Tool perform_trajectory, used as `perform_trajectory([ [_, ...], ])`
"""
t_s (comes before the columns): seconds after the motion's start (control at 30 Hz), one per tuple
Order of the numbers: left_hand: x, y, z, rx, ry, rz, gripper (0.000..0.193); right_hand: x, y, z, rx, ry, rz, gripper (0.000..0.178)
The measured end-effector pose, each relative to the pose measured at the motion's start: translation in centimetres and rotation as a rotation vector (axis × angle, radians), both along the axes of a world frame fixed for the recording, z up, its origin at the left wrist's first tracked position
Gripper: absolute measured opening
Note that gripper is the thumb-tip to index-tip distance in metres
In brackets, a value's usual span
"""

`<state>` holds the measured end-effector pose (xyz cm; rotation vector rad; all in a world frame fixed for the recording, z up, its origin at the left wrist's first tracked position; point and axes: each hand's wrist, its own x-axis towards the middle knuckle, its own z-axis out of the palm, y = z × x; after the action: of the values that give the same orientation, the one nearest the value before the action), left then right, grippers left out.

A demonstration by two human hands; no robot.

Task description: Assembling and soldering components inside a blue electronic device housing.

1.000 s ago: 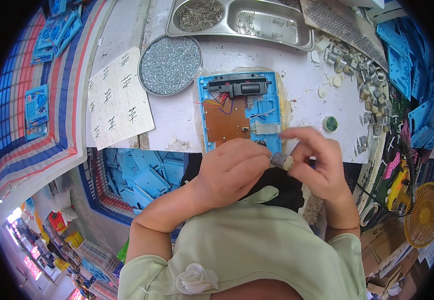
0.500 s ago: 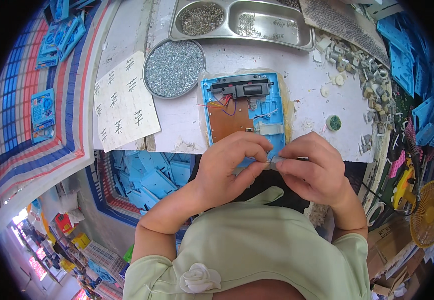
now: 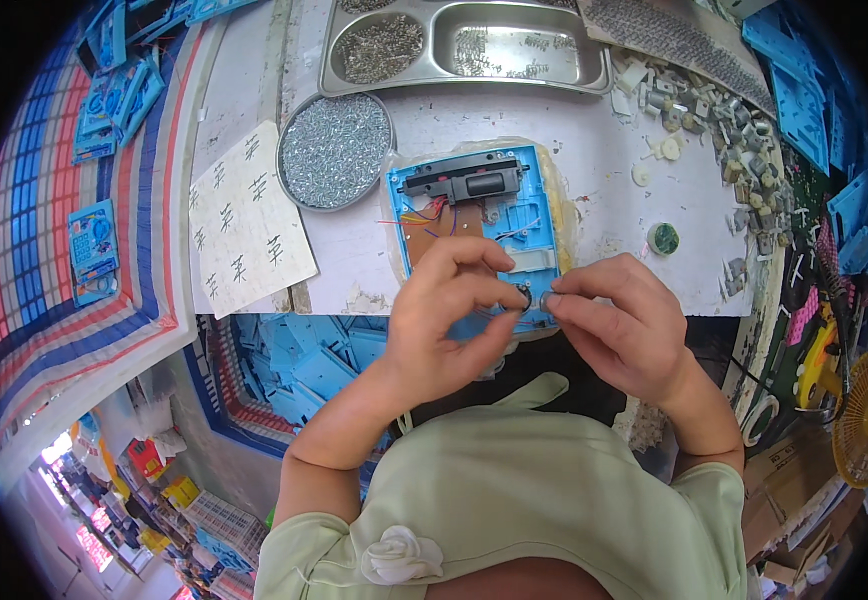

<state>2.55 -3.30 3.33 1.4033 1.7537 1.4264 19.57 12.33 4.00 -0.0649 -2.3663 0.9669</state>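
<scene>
In front of me lies an open blue plastic casing [image 3: 544, 215], with a black module [image 3: 474, 182], a brown circuit board [image 3: 432, 240] and thin coloured wires inside. Over its near edge my left hand [image 3: 449, 315] is curled, its index finger and thumb close together beside a small dark piece [image 3: 525, 293]. Whether that piece is gripped or sits in the casing, I cannot make out. My right hand [image 3: 626, 325] pinches a small round grey piece [image 3: 546, 301] between thumb and forefinger, just right of the left fingertips.
Behind the casing stand a round dish of small metal parts [image 3: 337, 150] and a steel compartment tray [image 3: 514, 82]. A paper sheet [image 3: 252, 225] lies left. Right are a green round roll [image 3: 663, 238] and piled small motor-like parts [image 3: 744, 170]. Blue casings fill a bin [image 3: 304, 350] below the table.
My fingertips, close together before on a small piece, are now slightly apart. The left hand has lifted and loosened its fingers. The whole view has shifted slightly.
</scene>
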Motion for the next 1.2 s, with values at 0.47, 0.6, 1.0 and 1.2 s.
perform_trajectory([
  [0.47,-1.7,2.0,-1.1,0.011,0.685,0.029,0.022,0.1,2.3,-1.9,-0.155,-0.146,-0.240,0.032],
  [0.6,-1.6,-1.0,-2.0,-0.048,0.724,0.077,0.032,-2.9,2.6,-2.3,-0.024,-0.156,-0.172,0.029],
  [1.0,-2.4,-2.5,-2.3,0.018,0.463,0.139,0.025,-4.9,2.5,-1.8,0.167,-0.290,-0.177,0.026],
  [1.2,-5.0,-2.2,-3.3,-0.069,0.271,0.480,0.029,-5.6,2.4,0.1,0.245,-0.236,-0.206,0.030],
])
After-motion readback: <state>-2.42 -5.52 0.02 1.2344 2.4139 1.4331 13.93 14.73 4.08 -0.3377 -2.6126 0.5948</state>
